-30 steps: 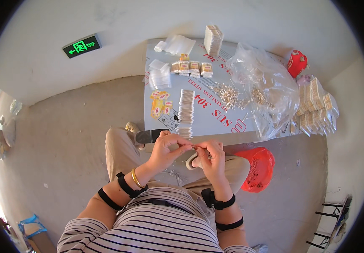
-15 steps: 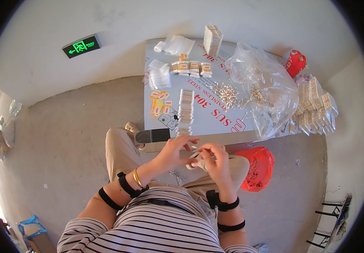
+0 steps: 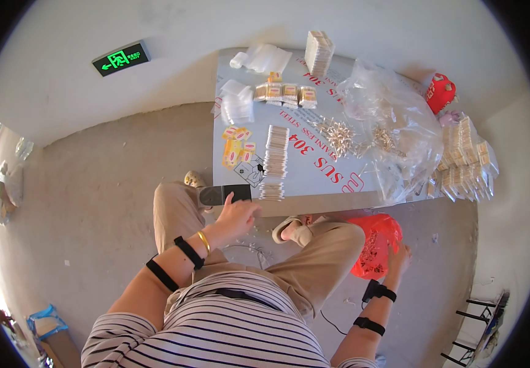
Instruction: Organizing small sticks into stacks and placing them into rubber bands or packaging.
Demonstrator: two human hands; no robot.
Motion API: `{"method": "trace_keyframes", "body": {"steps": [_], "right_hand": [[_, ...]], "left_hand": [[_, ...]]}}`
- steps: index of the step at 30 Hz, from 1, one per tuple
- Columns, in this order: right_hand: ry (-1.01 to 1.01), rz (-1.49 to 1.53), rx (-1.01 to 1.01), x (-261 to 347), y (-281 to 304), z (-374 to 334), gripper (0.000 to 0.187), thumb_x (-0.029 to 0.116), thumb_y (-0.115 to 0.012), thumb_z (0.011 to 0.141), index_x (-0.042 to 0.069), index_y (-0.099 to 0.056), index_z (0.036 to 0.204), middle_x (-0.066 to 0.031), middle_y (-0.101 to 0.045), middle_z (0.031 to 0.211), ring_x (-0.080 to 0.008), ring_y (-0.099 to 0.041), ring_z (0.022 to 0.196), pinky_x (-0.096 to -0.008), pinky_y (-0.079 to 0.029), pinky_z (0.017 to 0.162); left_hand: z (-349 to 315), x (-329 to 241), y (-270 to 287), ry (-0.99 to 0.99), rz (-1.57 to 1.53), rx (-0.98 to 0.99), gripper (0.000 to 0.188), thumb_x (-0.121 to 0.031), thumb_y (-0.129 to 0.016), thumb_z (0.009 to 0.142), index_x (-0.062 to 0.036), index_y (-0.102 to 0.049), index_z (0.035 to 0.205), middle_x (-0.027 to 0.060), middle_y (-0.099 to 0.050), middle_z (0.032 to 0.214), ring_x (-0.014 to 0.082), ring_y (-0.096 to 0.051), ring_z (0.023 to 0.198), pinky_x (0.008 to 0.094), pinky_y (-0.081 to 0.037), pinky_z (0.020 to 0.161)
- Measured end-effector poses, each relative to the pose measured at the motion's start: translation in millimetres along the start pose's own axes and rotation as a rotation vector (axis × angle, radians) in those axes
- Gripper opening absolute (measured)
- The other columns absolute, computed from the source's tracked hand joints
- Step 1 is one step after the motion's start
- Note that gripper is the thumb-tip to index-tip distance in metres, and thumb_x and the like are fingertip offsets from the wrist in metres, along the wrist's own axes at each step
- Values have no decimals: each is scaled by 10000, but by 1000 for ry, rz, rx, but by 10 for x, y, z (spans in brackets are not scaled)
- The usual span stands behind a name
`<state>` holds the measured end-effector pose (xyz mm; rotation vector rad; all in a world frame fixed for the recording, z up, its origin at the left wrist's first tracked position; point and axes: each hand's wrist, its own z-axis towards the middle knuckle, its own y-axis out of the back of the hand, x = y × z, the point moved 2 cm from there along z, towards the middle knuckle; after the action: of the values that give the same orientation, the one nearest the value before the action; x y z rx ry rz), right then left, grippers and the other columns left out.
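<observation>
My left hand point(image 3: 238, 218) is over my lap, just below the table's near edge and beside a black flat object point(image 3: 228, 195). Its fingers are bent inward, one raised; anything in them is too small to make out. Low on the right, my right hand point(image 3: 398, 261) reaches to the rim of a red plastic bag point(image 3: 369, 248) with small dark bits and sticks inside; its fingertips are partly hidden. On the table, cotton swabs lie in a neat row point(image 3: 276, 153), with a shorter row point(image 3: 271, 191) nearer me. A loose swab heap point(image 3: 340, 138) lies right of them.
Yellow cards point(image 3: 238, 147), clear sleeves point(image 3: 238, 104) and filled swab packs point(image 3: 286, 94) lie on the table's left side. A large clear bag point(image 3: 400, 135) covers its right. Packs are piled point(image 3: 468, 162) at the right edge. A stack point(image 3: 319, 54) stands at the back.
My hands were together above my lap, with thin white swabs between them. The right has swung right and down to the red bag; the left has drawn back slightly left.
</observation>
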<state>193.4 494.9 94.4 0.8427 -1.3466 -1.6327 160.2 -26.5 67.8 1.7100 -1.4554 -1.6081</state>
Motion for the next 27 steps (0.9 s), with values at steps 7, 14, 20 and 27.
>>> {"method": "trace_keyframes", "body": {"steps": [7,14,20,27], "right_hand": [[293,498,81,1167,-200,14,238,150,-701,837,80,-697,1065,-133,-668,1065,-342,-589,1077,-464,-459,944],[321,545,213,1945,50,-166,201,213,-694,875,175,-680,1071,-18,-655,1080,-243,-616,1062,-386,-530,773],[338,523,287,2041,49,-143,177,222,-649,923,151,-688,1081,-5,-642,1130,-189,-631,1037,-343,-532,733],[395,839,414,2511,-215,-270,283,127,-657,883,50,-646,1155,-164,-631,1134,-371,-555,1122,-452,-450,952]], "left_hand": [[732,251,44,-51,131,-354,304,-92,-642,787,-169,-679,1078,64,-556,1121,266,-503,1174,529,-285,1130],[1016,254,50,-80,93,-395,332,-43,-682,737,-161,-686,1048,67,-509,1092,274,-459,1172,482,-289,1107],[1048,239,20,-79,70,-402,297,-42,-677,739,-152,-670,1015,67,-507,1082,274,-464,1162,481,-306,1090],[874,240,-71,-70,-10,-376,325,-41,-651,748,-162,-656,1049,78,-513,1102,296,-470,1153,483,-326,1069]]}}
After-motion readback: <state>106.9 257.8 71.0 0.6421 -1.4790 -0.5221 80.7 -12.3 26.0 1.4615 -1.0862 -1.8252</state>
